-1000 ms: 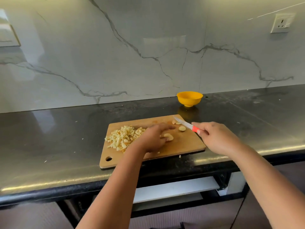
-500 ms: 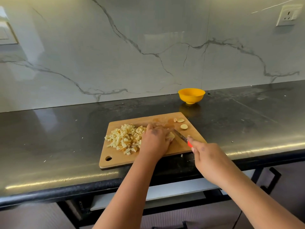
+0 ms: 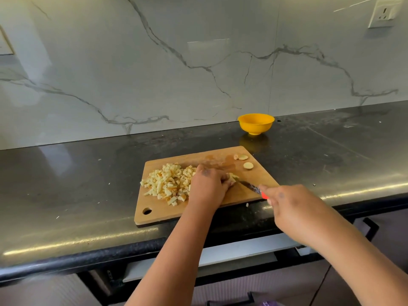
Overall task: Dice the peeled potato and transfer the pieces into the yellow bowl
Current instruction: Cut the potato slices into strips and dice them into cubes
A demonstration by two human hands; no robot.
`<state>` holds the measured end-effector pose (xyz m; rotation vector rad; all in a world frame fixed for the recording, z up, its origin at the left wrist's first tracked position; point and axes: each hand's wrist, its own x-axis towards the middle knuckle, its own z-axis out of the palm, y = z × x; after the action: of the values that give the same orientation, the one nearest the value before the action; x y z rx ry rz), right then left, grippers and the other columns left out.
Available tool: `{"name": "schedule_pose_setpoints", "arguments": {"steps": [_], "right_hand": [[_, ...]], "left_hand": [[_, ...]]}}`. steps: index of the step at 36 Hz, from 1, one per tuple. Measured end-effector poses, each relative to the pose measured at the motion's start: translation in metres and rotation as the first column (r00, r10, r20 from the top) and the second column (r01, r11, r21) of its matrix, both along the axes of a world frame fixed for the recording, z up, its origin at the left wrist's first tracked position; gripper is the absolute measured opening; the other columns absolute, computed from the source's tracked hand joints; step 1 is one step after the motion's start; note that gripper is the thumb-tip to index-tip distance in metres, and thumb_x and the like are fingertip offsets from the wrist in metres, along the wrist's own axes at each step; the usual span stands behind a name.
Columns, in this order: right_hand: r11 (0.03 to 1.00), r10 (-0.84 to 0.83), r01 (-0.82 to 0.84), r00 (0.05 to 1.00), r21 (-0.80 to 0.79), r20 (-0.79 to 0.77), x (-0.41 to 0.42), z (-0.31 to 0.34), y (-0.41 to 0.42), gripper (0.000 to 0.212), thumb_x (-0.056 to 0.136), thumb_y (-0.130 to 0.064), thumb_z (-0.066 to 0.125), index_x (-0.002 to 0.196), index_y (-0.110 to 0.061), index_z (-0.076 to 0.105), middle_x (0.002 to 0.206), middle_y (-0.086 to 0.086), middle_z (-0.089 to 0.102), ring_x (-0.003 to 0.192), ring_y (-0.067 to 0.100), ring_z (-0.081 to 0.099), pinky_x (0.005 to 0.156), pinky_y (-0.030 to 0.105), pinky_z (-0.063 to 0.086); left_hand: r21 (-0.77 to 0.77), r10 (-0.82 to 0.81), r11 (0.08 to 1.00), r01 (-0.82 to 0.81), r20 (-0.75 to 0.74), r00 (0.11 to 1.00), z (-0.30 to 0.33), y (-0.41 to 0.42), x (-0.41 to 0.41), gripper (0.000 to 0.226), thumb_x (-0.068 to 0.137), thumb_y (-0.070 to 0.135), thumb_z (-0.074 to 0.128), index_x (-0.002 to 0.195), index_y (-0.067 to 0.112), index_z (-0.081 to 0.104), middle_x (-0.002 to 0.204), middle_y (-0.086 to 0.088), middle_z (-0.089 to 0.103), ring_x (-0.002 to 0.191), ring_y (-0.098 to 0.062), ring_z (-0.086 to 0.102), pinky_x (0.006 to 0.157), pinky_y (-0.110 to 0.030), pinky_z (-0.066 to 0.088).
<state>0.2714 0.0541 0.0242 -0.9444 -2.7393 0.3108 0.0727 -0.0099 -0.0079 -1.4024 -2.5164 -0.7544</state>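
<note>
On the wooden cutting board point(image 3: 260, 173), a potato piece point(image 3: 232, 177) was pinned under the curled fingers of the left hand point(image 3: 208, 186). The knife point(image 3: 249, 186) was gripped at its red handle by the right hand point(image 3: 291, 208), blade tip laid against that piece. A heap of diced potato point(image 3: 169, 183) was spread just left of the hand. The yellow bowl point(image 3: 256, 123) was set apart, beyond the board by the wall.
</note>
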Motion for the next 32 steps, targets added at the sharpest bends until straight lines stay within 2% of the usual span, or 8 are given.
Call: {"name": "schedule_pose_setpoints", "arguments": {"steps": [3, 5, 7, 11, 16, 23, 27, 32], "right_hand": [[0.999, -0.006, 0.002, 0.993, -0.032, -0.12, -0.014, -0.005, -0.001, 0.06, 0.098, -0.01, 0.043, 0.149, -0.04, 0.032, 0.112, -0.001, 0.067, 0.075, 0.012, 0.06, 0.056, 0.018, 0.042], [0.996, 0.002, -0.013, 0.992, -0.084, -0.127, -0.026, -0.01, -0.008, 0.06, 0.098, -0.009, 0.041, 0.149, -0.039, 0.032, 0.12, -0.002, 0.065, 0.085, 0.014, 0.06, 0.066, 0.021, 0.046], [0.997, 0.002, -0.01, 0.995, -0.074, -0.102, -0.032, -0.013, -0.015, 0.061, 0.097, -0.008, 0.038, 0.151, -0.035, 0.029, 0.112, -0.001, 0.065, 0.084, 0.017, 0.059, 0.07, 0.028, 0.051], [0.999, 0.011, -0.011, 1.0, 0.046, 0.006, -0.036, -0.014, -0.025, 0.067, 0.095, -0.006, 0.035, 0.155, -0.029, 0.017, 0.089, 0.0, 0.058, 0.064, 0.014, 0.048, 0.053, 0.028, 0.041], [0.998, 0.008, -0.005, 0.998, -0.055, 0.062, -0.01, -0.004, -0.017, 0.069, 0.093, -0.003, 0.04, 0.152, -0.036, 0.026, 0.116, 0.003, 0.065, 0.094, 0.02, 0.064, 0.082, 0.037, 0.056], [0.999, 0.035, -0.037, 0.986, -0.008, -0.162, -0.008, 0.0, -0.008, 0.056, 0.099, -0.012, 0.043, 0.147, -0.039, 0.035, 0.113, -0.001, 0.068, 0.07, 0.008, 0.057, 0.057, 0.018, 0.044], [0.994, 0.018, -0.027, 0.996, -0.102, -0.087, -0.028, -0.007, -0.023, 0.063, 0.096, -0.007, 0.04, 0.15, -0.038, 0.031, 0.117, -0.003, 0.066, 0.093, 0.018, 0.062, 0.078, 0.032, 0.055], [0.998, 0.049, -0.048, 0.999, 0.042, -0.021, -0.035, -0.015, -0.025, 0.064, 0.095, -0.008, 0.035, 0.153, -0.031, 0.023, 0.085, -0.002, 0.06, 0.06, 0.013, 0.049, 0.049, 0.028, 0.04]], "left_hand": [[0.037, -0.004, 0.999, 0.004, -0.007, 1.0, 0.0, -0.003, 0.003, 0.03, 0.094, 0.045, 0.06, 0.091, 0.019, 0.075, 0.087, 0.0, 0.07, 0.09, -0.021, 0.057, 0.083, -0.04, 0.05], [0.065, -0.002, 0.998, 0.001, 0.01, 1.0, 0.001, -0.005, 0.007, 0.025, 0.095, 0.038, 0.06, 0.097, 0.019, 0.076, 0.091, 0.0, 0.072, 0.09, -0.02, 0.061, 0.083, -0.038, 0.052], [0.083, -0.019, 0.996, 0.019, -0.002, 1.0, 0.0, -0.007, 0.01, 0.025, 0.097, 0.033, 0.058, 0.106, 0.017, 0.076, 0.101, 0.001, 0.074, 0.097, -0.02, 0.063, 0.09, -0.037, 0.051], [0.114, -0.049, 0.992, 0.05, -0.009, 0.999, 0.002, -0.008, 0.011, 0.024, 0.097, 0.026, 0.059, 0.105, 0.011, 0.077, 0.102, -0.003, 0.074, 0.096, -0.024, 0.063, 0.092, -0.037, 0.049], [0.079, -0.02, 0.997, 0.018, 0.026, 0.999, 0.002, -0.009, 0.012, 0.027, 0.097, 0.033, 0.059, 0.106, 0.014, 0.076, 0.1, -0.002, 0.073, 0.098, -0.023, 0.061, 0.09, -0.038, 0.05], [0.151, -0.01, 0.989, 0.001, 0.057, 0.998, 0.002, -0.017, 0.016, 0.02, 0.093, 0.015, 0.058, 0.103, 0.01, 0.075, 0.094, -0.005, 0.073, 0.085, -0.021, 0.065, 0.08, -0.033, 0.055], [0.109, 0.011, 0.994, -0.016, 0.046, 0.999, -0.002, -0.016, 0.016, 0.028, 0.084, 0.006, 0.048, 0.093, 0.011, 0.074, 0.084, -0.005, 0.069, 0.074, -0.02, 0.062, 0.07, -0.034, 0.056], [0.086, 0.011, 0.996, -0.014, 0.035, 0.999, -0.007, -0.011, 0.012, 0.031, 0.079, 0.0, 0.043, 0.086, 0.012, 0.071, 0.083, -0.005, 0.067, 0.079, -0.023, 0.058, 0.068, -0.037, 0.055]]}}
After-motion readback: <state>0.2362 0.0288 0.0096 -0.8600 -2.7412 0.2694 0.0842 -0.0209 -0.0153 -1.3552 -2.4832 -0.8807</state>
